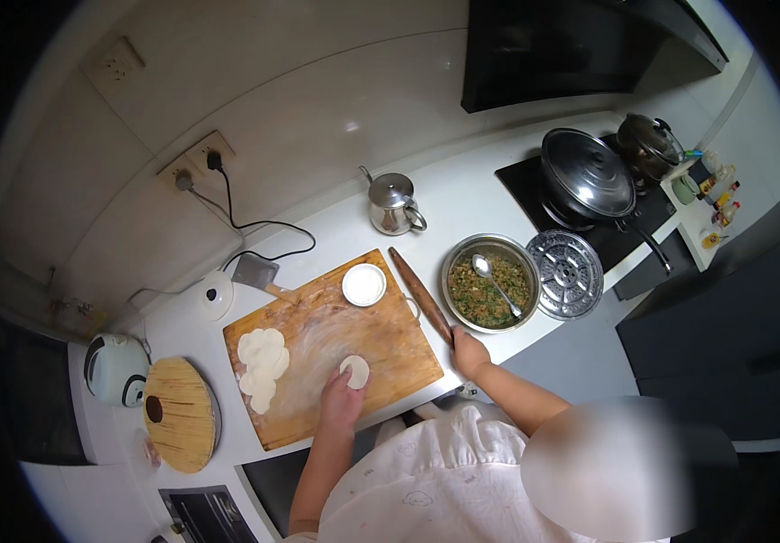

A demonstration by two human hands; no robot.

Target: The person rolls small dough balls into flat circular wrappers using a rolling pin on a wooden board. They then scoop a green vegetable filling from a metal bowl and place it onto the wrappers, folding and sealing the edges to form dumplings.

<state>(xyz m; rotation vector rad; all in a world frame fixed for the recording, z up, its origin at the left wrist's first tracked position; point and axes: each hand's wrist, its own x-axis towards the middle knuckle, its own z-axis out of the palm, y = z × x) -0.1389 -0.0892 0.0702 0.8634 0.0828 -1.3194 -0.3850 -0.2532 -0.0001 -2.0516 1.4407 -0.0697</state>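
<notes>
My left hand (343, 403) rests on a floured wooden cutting board (381, 348), its fingertips pinching the near edge of a small flat dough round (355, 369). My right hand (469, 353) is closed around the near end of a wooden rolling pin (419, 291), which lies slanted along the board's right edge. Several rolled dough wrappers (261, 366) lie overlapping on the board's left side. At the board's far edge stands a small white bowl of flour (365, 284).
A metal bowl of green filling with a spoon (491, 290) stands right of the pin, beside a round steamer rack (571, 273). A lidded wok (586, 172) and pot (648, 140) are on the stove. Also here: a metal kettle (393, 203), a cleaver (257, 271), a rice cooker (114, 369) and a bamboo mat (178, 414).
</notes>
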